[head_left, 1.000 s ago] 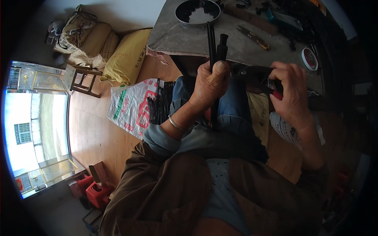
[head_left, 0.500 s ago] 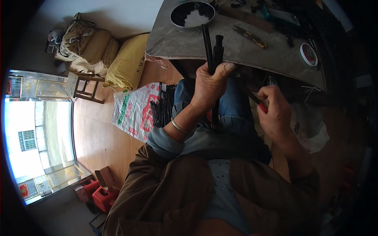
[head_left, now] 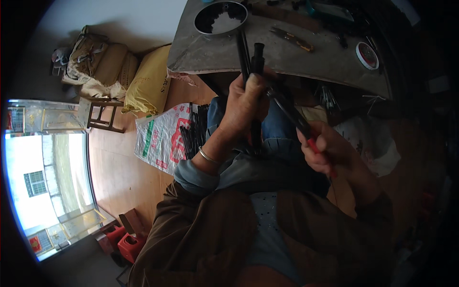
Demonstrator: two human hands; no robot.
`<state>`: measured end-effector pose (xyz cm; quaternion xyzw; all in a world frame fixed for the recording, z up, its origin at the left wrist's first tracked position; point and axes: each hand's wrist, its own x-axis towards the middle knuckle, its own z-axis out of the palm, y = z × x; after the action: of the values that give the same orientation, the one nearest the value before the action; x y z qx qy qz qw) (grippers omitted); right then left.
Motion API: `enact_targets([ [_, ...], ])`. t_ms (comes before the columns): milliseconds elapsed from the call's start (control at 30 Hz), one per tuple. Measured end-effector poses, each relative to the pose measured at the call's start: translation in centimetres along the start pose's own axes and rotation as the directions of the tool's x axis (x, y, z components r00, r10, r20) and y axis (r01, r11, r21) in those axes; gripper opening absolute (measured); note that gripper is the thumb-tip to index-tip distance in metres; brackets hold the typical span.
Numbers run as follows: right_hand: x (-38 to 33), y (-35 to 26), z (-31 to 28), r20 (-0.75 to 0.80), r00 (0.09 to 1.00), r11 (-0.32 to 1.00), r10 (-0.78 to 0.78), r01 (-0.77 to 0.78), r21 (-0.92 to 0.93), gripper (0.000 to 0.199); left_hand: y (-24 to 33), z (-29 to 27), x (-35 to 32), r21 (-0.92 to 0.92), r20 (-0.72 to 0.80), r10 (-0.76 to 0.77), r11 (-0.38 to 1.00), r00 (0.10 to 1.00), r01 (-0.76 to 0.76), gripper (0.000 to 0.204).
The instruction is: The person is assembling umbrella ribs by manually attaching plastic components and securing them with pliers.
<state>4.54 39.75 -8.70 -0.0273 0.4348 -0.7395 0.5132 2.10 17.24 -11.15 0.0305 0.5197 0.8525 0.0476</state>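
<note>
My left hand is closed around a long black rod assembly that stands upright over my lap, its top reaching the edge of the grey work table. A thin metal bangle sits on that wrist. My right hand grips pliers with red handles, held slanted, their dark jaws pointing up-left toward the rod just below my left hand. Whether the jaws touch the rod I cannot tell.
On the table lie a dark metal bowl, a small knife-like tool and a round red-rimmed tin. A printed woven sack with a bundle of black rods lies on the wooden floor. Yellow sack and wooden stool stand left.
My right hand has dropped lower and to the right, and the red-handled pliers now slant up toward the rod. My left hand keeps its hold on the rod assembly.
</note>
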Motion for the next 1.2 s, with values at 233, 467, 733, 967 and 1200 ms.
enact_targets([
  [233,0.9,-2.7,1.4,-0.195,0.975,0.576,-0.109,-0.098,-0.812,0.033,0.3,-0.8,0.5,0.101,0.021,0.021,0.995,1.0,-0.023,0.046],
  [467,-0.3,-0.3,1.0,-0.067,0.993,0.992,0.101,-0.105,-0.062,0.019,0.3,0.1,-0.1,0.018,-0.039,0.035,0.999,0.999,-0.034,0.045],
  [733,-0.8,-3.7,0.8,-0.174,0.926,0.517,-0.335,0.027,-0.856,0.042,0.1,-0.7,-0.3,0.131,-0.013,0.098,0.987,0.995,-0.095,0.041],
  [967,-0.9,-1.9,-0.5,0.165,0.972,0.985,0.167,-0.156,-0.078,0.013,1.0,0.2,-0.5,0.162,-0.014,0.072,0.984,0.997,-0.069,0.048],
  [1200,-0.7,-4.4,0.6,-0.137,0.969,0.676,-0.206,0.04,-0.736,0.033,0.7,-0.2,-0.6,0.102,-0.141,0.064,0.994,0.988,-0.049,0.043],
])
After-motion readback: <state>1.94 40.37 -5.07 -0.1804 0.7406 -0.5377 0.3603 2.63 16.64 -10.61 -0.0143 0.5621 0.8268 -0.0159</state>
